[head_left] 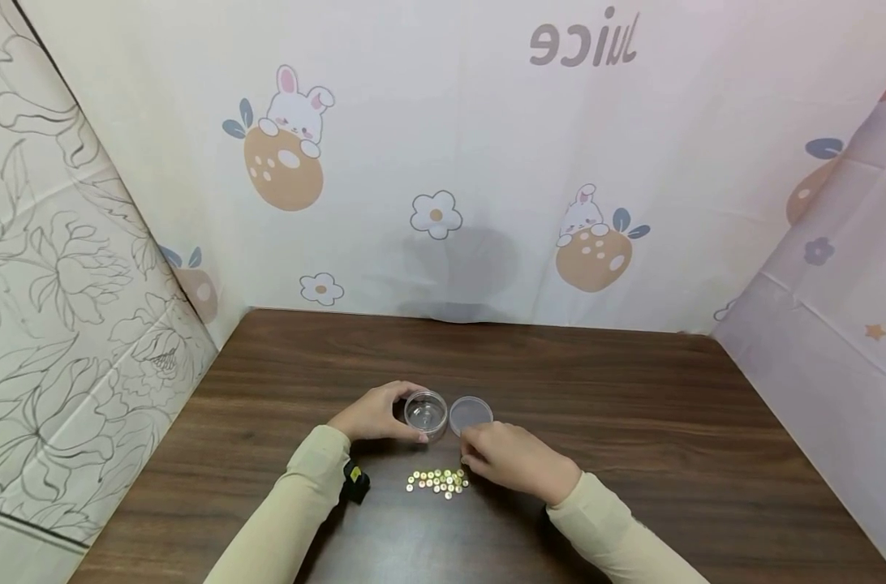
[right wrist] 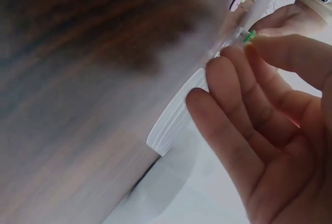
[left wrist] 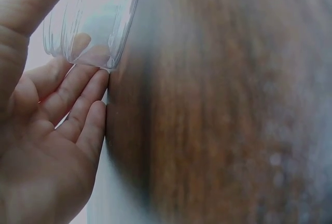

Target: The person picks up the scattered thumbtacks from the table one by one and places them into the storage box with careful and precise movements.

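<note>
My left hand [head_left: 376, 414] holds a round clear plastic jar [head_left: 426, 413] from its left side, thumb at the near wall and fingers round the far one. The jar stands upright without its cover. To its right lies the round clear lid [head_left: 469, 411], partly behind my right hand [head_left: 514, 459]. Between thumb and forefinger the right hand pinches a tiny piece with a green tint [right wrist: 250, 37], seemingly a thumbtack. Several small gold thumbtacks [head_left: 437, 481] lie spread in a loose group in front of the jar, left of the right hand.
All this lies on a dark wood-grain table [head_left: 596, 389]. A patterned curtain [head_left: 384, 146] hangs behind its back edge, and more cloth hangs at both sides. Strapped at my left wrist is a small black device [head_left: 355, 483].
</note>
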Demonstrator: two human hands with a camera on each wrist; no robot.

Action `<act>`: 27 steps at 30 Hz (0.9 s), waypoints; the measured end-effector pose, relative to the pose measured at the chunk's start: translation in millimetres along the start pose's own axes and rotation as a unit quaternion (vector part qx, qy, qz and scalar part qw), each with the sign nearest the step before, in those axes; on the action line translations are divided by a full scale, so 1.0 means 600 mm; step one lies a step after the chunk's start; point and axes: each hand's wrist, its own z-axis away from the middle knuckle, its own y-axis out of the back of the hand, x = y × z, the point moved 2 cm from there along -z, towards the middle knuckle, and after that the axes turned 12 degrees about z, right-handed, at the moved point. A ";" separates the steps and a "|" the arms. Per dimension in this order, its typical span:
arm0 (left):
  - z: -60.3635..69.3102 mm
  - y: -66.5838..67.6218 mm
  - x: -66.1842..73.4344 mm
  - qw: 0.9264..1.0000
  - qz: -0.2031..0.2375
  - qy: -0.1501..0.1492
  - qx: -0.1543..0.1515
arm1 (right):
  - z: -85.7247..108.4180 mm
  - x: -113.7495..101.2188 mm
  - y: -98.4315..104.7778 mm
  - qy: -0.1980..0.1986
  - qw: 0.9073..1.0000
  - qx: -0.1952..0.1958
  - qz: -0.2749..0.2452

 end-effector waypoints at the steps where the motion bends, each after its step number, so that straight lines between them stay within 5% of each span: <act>1: 0.000 0.000 0.000 1.000 0.000 -0.002 0.001 | -0.002 0.001 0.000 -0.001 1.000 0.013 0.002; 8: 0.002 -0.001 0.000 1.000 0.005 -0.005 0.000 | -0.018 -0.002 0.007 -0.006 0.993 0.112 0.024; 27: 0.003 -0.002 0.001 1.000 0.018 -0.003 -0.002 | -0.056 -0.009 0.007 -0.012 0.983 0.178 0.044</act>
